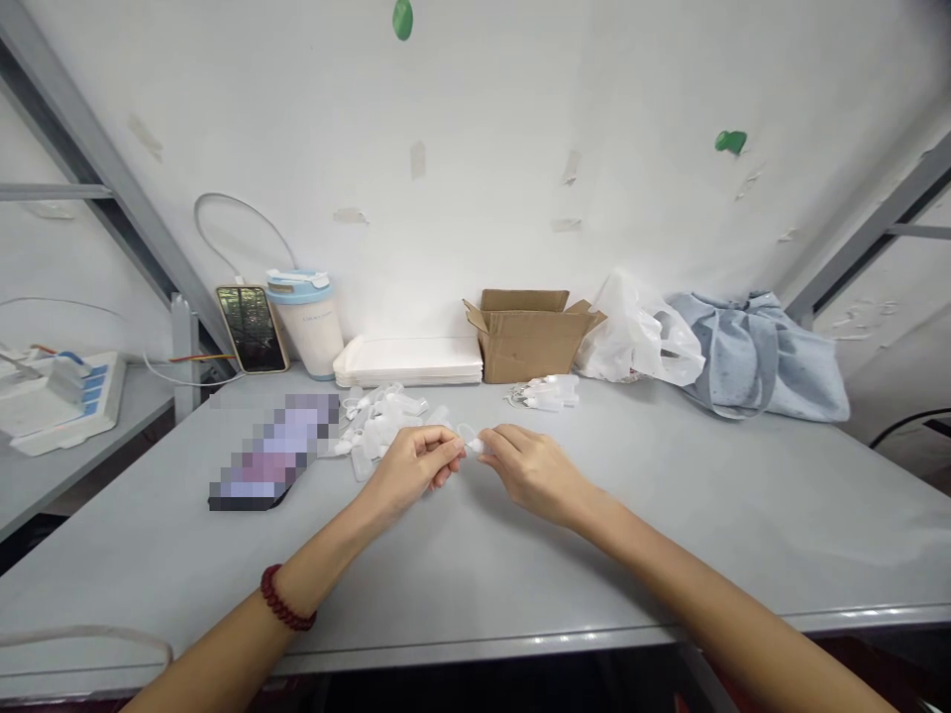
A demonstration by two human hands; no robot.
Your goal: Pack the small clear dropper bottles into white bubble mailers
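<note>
In the head view, the left hand pinches at the thin loop of a small translucent white plastic piece; the right hand is closed on its other end, over the flat grey bench. A slack pinch could drop it beside the heap of translucent white plastic parts.

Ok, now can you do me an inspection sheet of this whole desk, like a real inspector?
Surface: grey table, slightly shiny.
Work things: looped white piece between the hands; big heap beyond the left hand; smaller bunch beyond the right hand.
Clutter: pixelated device, upright phone, cup, white stack, cardboard box, plastic bag, blue bag.
Hands: both pinching the piece.
Cables: white cable arching above the upright phone; pale cable at the near left.
Surroundings: white wall with tape scraps and green patches; power strip at left.
</note>
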